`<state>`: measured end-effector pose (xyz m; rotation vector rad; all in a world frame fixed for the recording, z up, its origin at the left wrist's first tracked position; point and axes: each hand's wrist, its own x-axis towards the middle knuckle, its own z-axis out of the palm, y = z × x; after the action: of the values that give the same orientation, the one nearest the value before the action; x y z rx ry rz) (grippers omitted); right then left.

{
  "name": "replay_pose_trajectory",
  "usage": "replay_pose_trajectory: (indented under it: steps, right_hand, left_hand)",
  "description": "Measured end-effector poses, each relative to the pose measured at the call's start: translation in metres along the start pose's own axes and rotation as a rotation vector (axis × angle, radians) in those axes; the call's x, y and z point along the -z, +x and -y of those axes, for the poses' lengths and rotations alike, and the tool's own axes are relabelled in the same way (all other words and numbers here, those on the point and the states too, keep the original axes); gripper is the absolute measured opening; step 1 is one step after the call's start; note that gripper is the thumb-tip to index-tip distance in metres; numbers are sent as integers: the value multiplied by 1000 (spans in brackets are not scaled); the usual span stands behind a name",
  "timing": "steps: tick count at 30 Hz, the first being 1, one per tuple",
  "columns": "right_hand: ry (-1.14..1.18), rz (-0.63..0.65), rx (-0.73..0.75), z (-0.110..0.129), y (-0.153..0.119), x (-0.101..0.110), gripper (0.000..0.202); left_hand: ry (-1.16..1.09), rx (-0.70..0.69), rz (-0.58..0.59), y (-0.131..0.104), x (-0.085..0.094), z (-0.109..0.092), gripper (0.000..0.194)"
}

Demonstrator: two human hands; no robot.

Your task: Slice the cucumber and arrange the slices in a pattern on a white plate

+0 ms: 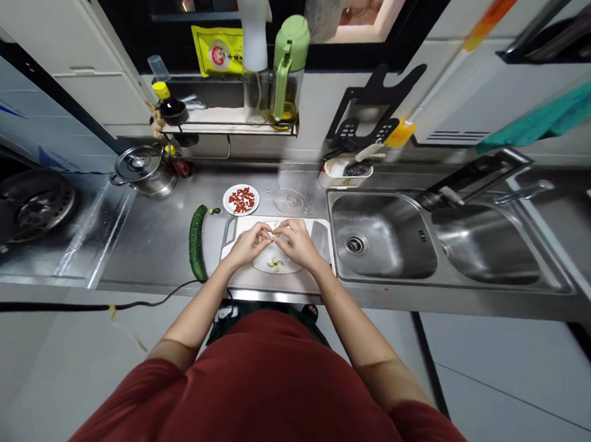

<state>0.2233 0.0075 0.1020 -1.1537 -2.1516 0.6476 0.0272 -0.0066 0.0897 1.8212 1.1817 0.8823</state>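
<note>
My left hand [251, 243] and my right hand [297, 241] meet over the far part of a white plate [263, 265]. Fingertips of both are pinched together around something too small to make out. Thin green-edged slices, likely cucumber [275, 265], form a pinwheel in the plate's near half. A few more green-edged pieces show just beyond my fingers, partly hidden. Beneath the plate lies a white cutting board [249, 282] with a grey handle. A whole cucumber [195, 244] rests to the left, with small cut ends [215, 210] beside it.
Behind the board stand a small plate of chopped red pieces [241, 199] and a clear round dish [288, 200]. A lidded steel pot [145, 170] is at back left. The double sink [384, 239] lies right, below a shelf [229, 120] holding bottles. A black cable [145, 303] crosses at left.
</note>
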Motion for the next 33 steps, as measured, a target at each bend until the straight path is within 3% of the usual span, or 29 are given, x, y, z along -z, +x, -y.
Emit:
replay_pose_trajectory:
  steps: [6, 26, 29, 33]
  right_hand:
    - [-13, 117, -14, -3, -11, -12, 14]
    - [-5, 171, 16, -6, -9, -20, 9]
    - [-6, 109, -47, -11, -5, -26, 10]
    - [-37, 39, -163, -21, 3, -42, 14]
  left_hand:
    - [97, 59, 71, -13, -3, -8, 28]
    - [99, 80, 81, -19, -2, 3, 32]
    - [100, 133, -49, -16, 1, 14, 31]
    - [132, 232, -367, -14, 3, 40, 24]
